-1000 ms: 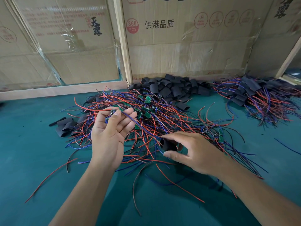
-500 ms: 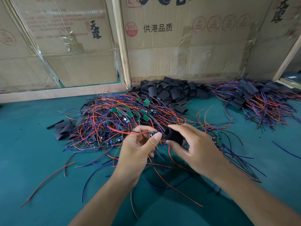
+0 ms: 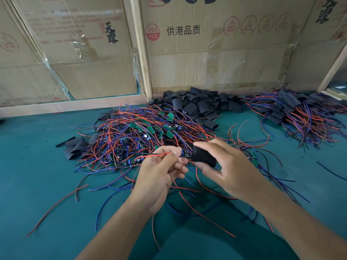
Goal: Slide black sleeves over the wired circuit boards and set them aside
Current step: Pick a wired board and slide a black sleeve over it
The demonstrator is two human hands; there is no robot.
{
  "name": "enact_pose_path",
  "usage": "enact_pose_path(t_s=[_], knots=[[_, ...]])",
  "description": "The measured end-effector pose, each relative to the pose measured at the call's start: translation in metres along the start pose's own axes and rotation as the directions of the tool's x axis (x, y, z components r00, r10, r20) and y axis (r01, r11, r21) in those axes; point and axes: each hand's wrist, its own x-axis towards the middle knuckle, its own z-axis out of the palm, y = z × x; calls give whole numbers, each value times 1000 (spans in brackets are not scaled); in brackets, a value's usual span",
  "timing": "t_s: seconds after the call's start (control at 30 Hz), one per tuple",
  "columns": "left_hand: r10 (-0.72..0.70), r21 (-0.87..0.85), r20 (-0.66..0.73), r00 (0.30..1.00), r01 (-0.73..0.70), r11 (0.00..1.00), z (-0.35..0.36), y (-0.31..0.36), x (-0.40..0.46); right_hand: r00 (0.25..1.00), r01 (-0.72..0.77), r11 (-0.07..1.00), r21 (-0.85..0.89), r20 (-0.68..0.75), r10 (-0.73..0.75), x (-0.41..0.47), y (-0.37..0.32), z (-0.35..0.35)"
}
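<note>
Where teal tabletop (image 3: 37,175) ends, taped cardboard boxes (image 3: 216,62) stand.

Both hands (image 3: 161,171) and forearms (image 3: 120,228) are bare, with no sleeves, gloves or jewellery.

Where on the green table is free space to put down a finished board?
Bare green table lies left of the big wire pile, and a smaller patch lies between the loose sleeves and the finished pile. The middle is crowded, and loose wires cross the near edge.
</note>
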Motion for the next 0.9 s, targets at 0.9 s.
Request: enact_pose_path(t_s=[0.9], knots=[[97, 178, -5, 995, -94, 979, -2, -11, 0, 989, 22, 999, 45, 142, -28, -1, -4, -1]])
